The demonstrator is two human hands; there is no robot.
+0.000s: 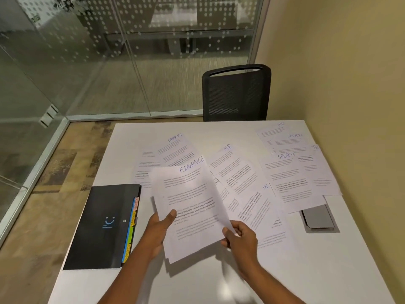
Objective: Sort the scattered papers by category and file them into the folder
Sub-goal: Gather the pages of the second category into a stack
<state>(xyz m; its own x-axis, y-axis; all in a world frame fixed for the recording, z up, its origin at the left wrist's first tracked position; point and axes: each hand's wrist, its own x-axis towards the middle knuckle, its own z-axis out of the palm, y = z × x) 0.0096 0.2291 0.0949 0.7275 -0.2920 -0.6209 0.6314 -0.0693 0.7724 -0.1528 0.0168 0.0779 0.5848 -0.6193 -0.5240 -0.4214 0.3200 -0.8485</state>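
Nearest to us, our left hand grips the left edge of a small stack of FINANCE sheets, thumb pressed on top and fingers under, while our right hand pinches the lower right corner of the top sheet between thumb and fingers. The stack is lifted off the white table, just right of the black folder, which lies shut with its coloured tabs along the edge facing the stack

The top sheet curls at its right side, so we judge a loose pinch could let it slide off or fold. There seem to be two or more sheets in the left hand; if they are not squared, one could drop back among the scattered pages to the right of the folder and get mixed again

Further from the folder, right and beyond the held stack, HR pages overlap other sheets whose headings are partly hidden, so we could misread a category. Beyond the folder, a SPORTS page lies over others. Farthest right of it, more SPORTS pages cover part of a cable hatch; dragging them could catch its edge. The tab lettering is too small to read, so the wrong section is a risk
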